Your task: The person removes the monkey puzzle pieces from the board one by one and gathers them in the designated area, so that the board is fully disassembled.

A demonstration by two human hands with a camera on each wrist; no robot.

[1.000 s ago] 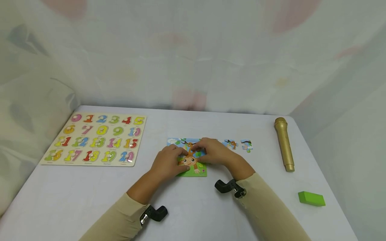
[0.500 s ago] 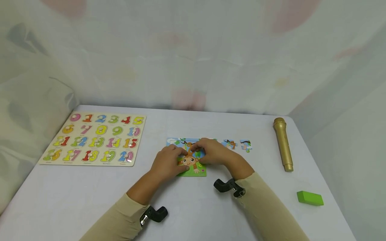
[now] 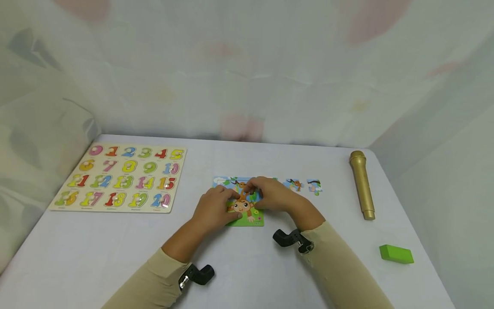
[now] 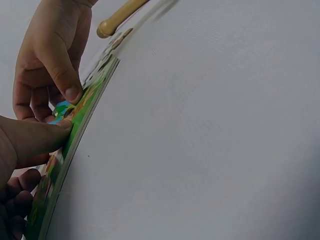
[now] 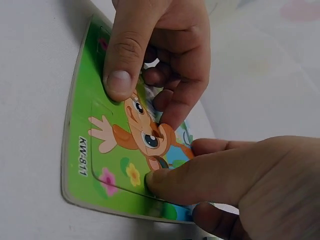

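A jigsaw puzzle board [image 3: 252, 222] with a monkey picture and a green lower border lies at the middle of the table, both hands over it. My left hand [image 3: 214, 208] covers its left part, thumb on the green border and curled fingertips at the monkey's face [image 5: 142, 130]. From the right, my right hand [image 3: 274, 195] bends its thumb and index finger over a puzzle piece [image 5: 165, 142] by the monkey's ear. The right thumb [image 5: 170, 182] presses at the ear in the right wrist view. The hands hide much of the upper board.
Two loose puzzle pieces, one with a small brown animal [image 3: 295, 185] and one with a branch [image 3: 314, 186], lie right of the board. A number puzzle board [image 3: 127, 206] is at left. A gold microphone-shaped stick [image 3: 362, 184] and a green block [image 3: 396, 254] lie at right.
Both hands stay at the same spots on the puzzle board, the right fingers shifting only slightly. The whole head view drifts a few pixels left.
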